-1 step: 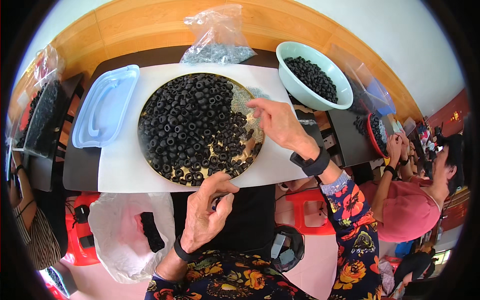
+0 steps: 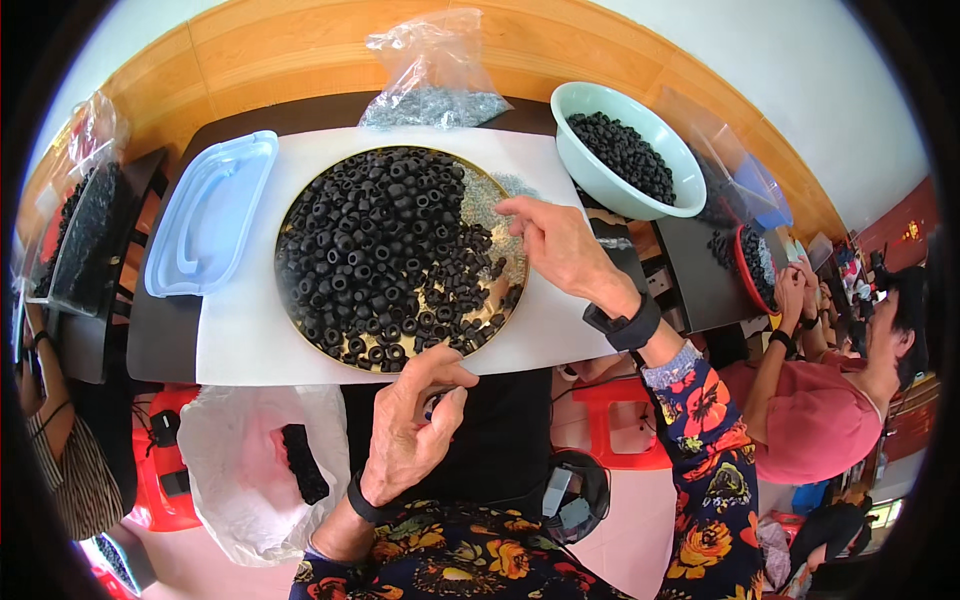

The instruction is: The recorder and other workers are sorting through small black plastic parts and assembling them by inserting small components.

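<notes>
Heaped on a round gold-rimmed tray (image 2: 430, 298): small black rings (image 2: 350, 240), thickest toward its left and far side, sparser toward its right, with bare gold between. Also on the tray, at its far right: a patch of clear beads (image 2: 478, 195), with more just outside the rim.

At the tray's right rim: the right hand (image 2: 560, 245), fingertips drawn close together at the clear beads; impossible to tell if clamped on one. At the tray's near rim: the left hand (image 2: 415, 425), thumb and forefinger curled toward each other, with a small dark thing (image 2: 431, 404) between; too small to name, and impossible to tell if firmly gripped. Hands apart from each other.

Under the tray: a white sheet (image 2: 245, 330) on a dark table (image 2: 160, 335). Left of the tray: a shallow light blue plastic lid (image 2: 215, 215). Beyond the tray: a clear plastic bag (image 2: 430, 60) with beads at the bottom. Beyond the tray, to the right: a pale green bowl (image 2: 600, 180) of black pieces (image 2: 620, 150).

Below the tray, to the left: an open white bag (image 2: 230, 470). Far right of the tray: a person in a red shirt (image 2: 825, 410), hands at a red basket (image 2: 742, 265).
</notes>
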`<action>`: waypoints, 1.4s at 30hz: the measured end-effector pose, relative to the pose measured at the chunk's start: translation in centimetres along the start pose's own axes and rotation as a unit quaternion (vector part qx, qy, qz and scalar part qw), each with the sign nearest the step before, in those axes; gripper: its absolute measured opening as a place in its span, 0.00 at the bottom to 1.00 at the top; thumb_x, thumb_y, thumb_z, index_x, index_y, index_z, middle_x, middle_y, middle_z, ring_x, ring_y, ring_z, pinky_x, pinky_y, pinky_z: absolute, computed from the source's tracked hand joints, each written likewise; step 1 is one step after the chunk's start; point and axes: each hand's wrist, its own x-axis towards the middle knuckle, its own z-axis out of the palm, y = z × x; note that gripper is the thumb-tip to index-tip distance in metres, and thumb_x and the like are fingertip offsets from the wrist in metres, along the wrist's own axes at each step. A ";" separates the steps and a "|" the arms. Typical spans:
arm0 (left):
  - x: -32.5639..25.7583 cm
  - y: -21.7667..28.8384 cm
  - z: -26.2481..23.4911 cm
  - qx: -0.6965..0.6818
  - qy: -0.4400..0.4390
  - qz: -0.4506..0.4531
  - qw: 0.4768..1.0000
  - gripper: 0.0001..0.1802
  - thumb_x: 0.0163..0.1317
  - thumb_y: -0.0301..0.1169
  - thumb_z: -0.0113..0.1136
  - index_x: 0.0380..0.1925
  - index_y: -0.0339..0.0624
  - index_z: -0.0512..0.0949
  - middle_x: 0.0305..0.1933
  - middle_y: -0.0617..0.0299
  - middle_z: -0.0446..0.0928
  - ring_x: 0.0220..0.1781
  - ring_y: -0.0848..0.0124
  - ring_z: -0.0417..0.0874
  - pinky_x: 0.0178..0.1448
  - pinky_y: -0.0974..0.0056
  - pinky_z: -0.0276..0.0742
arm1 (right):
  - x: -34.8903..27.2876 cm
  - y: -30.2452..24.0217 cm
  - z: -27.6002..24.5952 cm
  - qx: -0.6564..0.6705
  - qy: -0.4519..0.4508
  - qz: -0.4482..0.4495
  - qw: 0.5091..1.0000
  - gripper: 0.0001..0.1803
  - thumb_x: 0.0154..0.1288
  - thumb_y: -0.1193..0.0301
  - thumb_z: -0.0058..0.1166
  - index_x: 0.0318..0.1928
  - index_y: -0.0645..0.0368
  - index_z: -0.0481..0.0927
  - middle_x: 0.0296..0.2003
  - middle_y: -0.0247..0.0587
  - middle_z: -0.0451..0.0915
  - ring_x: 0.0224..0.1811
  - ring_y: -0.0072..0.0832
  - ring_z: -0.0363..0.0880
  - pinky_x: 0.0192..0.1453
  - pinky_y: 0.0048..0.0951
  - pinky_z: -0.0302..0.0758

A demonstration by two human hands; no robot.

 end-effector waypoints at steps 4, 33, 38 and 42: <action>-0.4 0.4 0.3 0.002 -0.027 -0.045 0.999 0.16 0.58 0.18 0.52 0.48 0.36 0.71 0.37 0.58 0.81 0.30 0.76 0.78 0.34 0.72 0.74 | -0.4 1.1 0.5 -0.013 -0.005 -0.048 0.999 0.19 0.59 0.83 0.39 0.48 0.62 0.78 0.32 0.49 0.81 0.34 0.43 0.81 0.42 0.36 0.76; -0.5 -0.5 3.6 0.083 -0.111 -0.009 0.990 0.10 0.59 0.19 0.51 0.41 0.35 0.73 0.34 0.54 0.79 0.32 0.68 0.81 0.38 0.66 0.76 | -1.8 0.1 1.3 -0.087 -0.002 -0.086 0.993 0.16 0.55 0.80 0.52 0.44 0.51 0.81 0.38 0.35 0.76 0.46 0.37 0.70 0.47 0.40 0.63; -0.5 -0.8 3.5 0.085 -0.110 -0.012 0.990 0.10 0.59 0.19 0.51 0.41 0.35 0.73 0.34 0.55 0.79 0.32 0.68 0.81 0.38 0.66 0.76 | -0.8 0.4 1.1 -0.128 -0.031 -0.088 0.987 0.13 0.56 0.79 0.52 0.39 0.50 0.83 0.35 0.32 0.77 0.44 0.35 0.70 0.44 0.40 0.61; -0.8 -0.7 3.2 0.058 -0.110 -0.039 0.991 0.14 0.56 0.19 0.55 0.44 0.37 0.72 0.34 0.54 0.79 0.39 0.58 0.81 0.46 0.59 0.75 | 0.5 -0.3 1.3 -0.166 -0.068 -0.097 0.979 0.11 0.57 0.79 0.52 0.36 0.50 0.83 0.33 0.29 0.78 0.43 0.32 0.70 0.47 0.36 0.60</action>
